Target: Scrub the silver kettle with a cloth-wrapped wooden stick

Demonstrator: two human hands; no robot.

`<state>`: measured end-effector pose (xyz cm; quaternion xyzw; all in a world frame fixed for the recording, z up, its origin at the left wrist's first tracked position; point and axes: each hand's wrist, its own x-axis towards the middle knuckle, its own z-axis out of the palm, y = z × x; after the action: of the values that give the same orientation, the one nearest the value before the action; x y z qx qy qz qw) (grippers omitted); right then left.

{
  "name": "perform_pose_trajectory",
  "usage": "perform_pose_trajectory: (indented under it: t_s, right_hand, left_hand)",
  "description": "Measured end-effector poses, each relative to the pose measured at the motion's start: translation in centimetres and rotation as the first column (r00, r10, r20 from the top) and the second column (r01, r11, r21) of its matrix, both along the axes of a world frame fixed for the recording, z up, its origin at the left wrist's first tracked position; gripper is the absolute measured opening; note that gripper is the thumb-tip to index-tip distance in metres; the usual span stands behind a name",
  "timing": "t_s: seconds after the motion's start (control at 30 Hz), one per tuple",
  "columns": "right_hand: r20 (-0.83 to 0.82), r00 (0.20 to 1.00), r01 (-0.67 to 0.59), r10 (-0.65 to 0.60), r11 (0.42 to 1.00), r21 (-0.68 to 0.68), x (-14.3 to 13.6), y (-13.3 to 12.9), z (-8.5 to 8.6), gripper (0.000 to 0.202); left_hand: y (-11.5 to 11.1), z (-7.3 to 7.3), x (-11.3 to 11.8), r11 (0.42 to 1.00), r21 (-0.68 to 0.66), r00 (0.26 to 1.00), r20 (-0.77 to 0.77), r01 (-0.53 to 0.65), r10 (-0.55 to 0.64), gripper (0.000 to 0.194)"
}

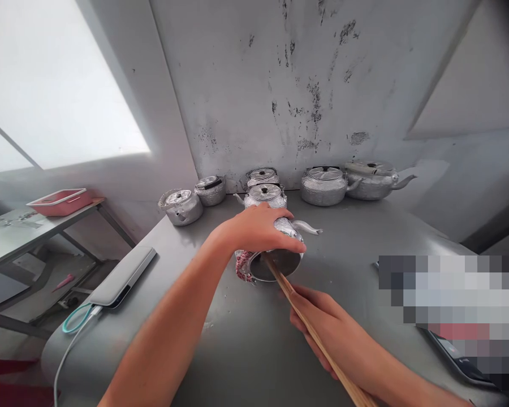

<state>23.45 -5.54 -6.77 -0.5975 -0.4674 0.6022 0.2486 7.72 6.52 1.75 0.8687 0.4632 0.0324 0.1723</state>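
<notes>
A silver metal kettle [292, 233] lies tipped on its side at the middle of the grey table, its round opening facing me and its spout pointing right. My left hand [263, 229] is wrapped over the kettle's body from above, fingers spread around it. A red-and-white wrapped handle [243, 267] hangs at the kettle's left. My right hand [318, 322] is closed around a long wooden stick [314, 333]. The stick's far end is inside the kettle opening, where its tip is hidden.
Along the wall stand several lidded kettles, among them one at the left [183, 208] and one at the right [323, 186]. A power bank [123, 278] with a cable lies left. A phone [458, 356] is at the right. A pink basket [61, 203] sits on a side table.
</notes>
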Motion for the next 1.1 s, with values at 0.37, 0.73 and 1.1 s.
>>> perform_pose_trajectory:
  t_s: [0.37,0.73,1.1]
  right_hand:
    - [-0.038,0.999,0.028,-0.029,0.999,-0.018,0.04,0.02,0.08,0.038]
    - [-0.048,0.999,-0.012,0.013,1.000,0.018,-0.07,0.09,-0.46,0.043]
    - [0.002,1.000,-0.025,0.025,0.998,0.054,0.31,-0.31,-0.07,0.038]
  left_hand:
    - [0.03,0.03,-0.05,1.000,-0.006,1.000,-0.006,0.007,-0.007,0.084]
    - [-0.04,0.07,0.00,1.000,0.004,1.000,0.018,0.013,-0.013,0.081]
    - [-0.12,-0.12,0.01,1.000,0.008,0.999,0.032,0.015,-0.015,0.082]
